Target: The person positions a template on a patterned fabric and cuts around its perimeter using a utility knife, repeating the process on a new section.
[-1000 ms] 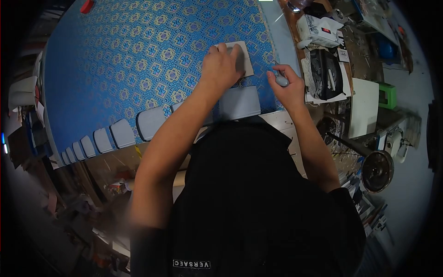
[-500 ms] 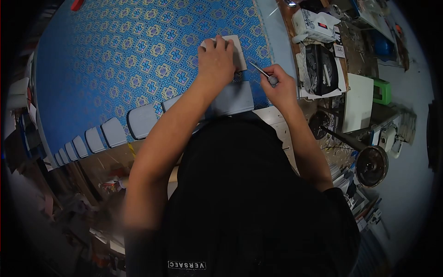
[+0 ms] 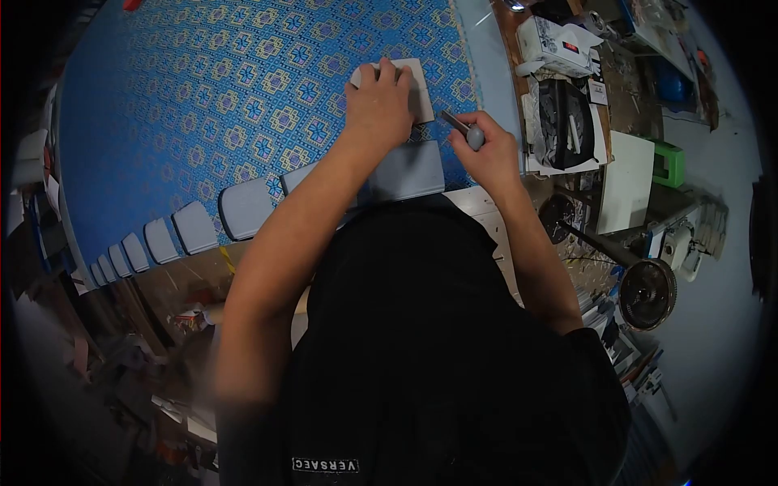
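Observation:
On the blue patterned fabric (image 3: pixel 279 49), my left hand (image 3: pixel 379 101) holds down a flat white block (image 3: pixel 420 91), its fingers curled over the far side. My right hand (image 3: pixel 489 150) grips a bladed tool (image 3: pixel 456 122) with a rounded grey end, closed around its handle. The blade points up and left, toward the block's right edge. Just below the block lies a grey padded piece (image 3: pixel 417 172), partly under my left wrist's shadow. More grey pieces (image 3: pixel 245 211) form a row along the near edge of the fabric, some partly covered by my left forearm.
At the right is a side bench with a tissue box (image 3: pixel 559 44) and an open black pouch (image 3: pixel 565 121). A white board (image 3: pixel 626 182) and green stool (image 3: pixel 668 164) stand beyond it. A fan (image 3: pixel 648 293) is near my right arm. A red object (image 3: pixel 131 5) lies at the far left.
The tool has turned in my right hand, showing its blade broader and its grey end shifted slightly left. My left hand stays on the white block. The whole view has shifted slightly.

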`<state>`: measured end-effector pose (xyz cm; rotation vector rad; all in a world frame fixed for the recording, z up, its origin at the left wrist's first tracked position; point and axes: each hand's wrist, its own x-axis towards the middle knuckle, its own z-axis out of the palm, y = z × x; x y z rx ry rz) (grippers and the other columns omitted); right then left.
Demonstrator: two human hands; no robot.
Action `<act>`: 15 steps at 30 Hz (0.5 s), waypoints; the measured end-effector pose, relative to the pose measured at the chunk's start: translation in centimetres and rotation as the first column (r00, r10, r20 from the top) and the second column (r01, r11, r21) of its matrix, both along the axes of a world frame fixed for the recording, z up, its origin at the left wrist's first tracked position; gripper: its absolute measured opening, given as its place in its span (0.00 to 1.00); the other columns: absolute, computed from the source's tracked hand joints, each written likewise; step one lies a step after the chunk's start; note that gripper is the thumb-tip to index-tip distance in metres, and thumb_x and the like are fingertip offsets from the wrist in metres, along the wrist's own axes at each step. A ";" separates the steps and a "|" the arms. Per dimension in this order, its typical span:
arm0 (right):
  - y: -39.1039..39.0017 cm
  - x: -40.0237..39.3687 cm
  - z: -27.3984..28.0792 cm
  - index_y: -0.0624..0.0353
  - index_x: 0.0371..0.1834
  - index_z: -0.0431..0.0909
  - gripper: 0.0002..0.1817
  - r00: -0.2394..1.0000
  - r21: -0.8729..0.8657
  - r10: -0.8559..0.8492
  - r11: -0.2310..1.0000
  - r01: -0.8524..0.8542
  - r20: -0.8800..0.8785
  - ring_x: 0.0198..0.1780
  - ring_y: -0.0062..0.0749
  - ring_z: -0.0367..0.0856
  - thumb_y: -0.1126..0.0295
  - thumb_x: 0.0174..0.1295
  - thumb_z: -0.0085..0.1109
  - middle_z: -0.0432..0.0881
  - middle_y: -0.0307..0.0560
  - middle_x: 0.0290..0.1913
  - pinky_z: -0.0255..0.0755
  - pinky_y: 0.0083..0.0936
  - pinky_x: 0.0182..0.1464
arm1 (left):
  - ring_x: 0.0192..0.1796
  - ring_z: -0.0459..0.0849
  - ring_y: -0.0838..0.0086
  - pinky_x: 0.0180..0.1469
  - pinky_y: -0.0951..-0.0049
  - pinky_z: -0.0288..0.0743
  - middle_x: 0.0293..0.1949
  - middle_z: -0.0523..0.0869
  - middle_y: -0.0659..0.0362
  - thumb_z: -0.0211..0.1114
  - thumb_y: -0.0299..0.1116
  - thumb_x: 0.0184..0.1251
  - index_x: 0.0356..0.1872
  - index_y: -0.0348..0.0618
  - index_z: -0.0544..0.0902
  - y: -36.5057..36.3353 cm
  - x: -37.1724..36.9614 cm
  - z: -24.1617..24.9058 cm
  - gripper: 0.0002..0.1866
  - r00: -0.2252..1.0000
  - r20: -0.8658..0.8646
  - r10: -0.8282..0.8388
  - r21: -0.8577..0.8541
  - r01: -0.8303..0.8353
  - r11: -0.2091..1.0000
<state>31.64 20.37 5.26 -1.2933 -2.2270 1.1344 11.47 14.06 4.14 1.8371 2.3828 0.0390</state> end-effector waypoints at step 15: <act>0.4 -1.5 0.5 0.58 0.44 0.78 0.11 0.994 0.134 0.103 0.986 -0.097 -0.038 0.33 0.59 0.86 0.69 0.64 0.70 0.88 0.55 0.34 0.77 0.44 0.35 | 0.70 0.73 0.45 0.59 0.52 0.85 0.70 0.73 0.45 0.77 0.54 0.60 0.73 0.43 0.73 0.8 0.3 1.1 0.43 1.000 0.014 0.008 -0.075 -0.007 0.997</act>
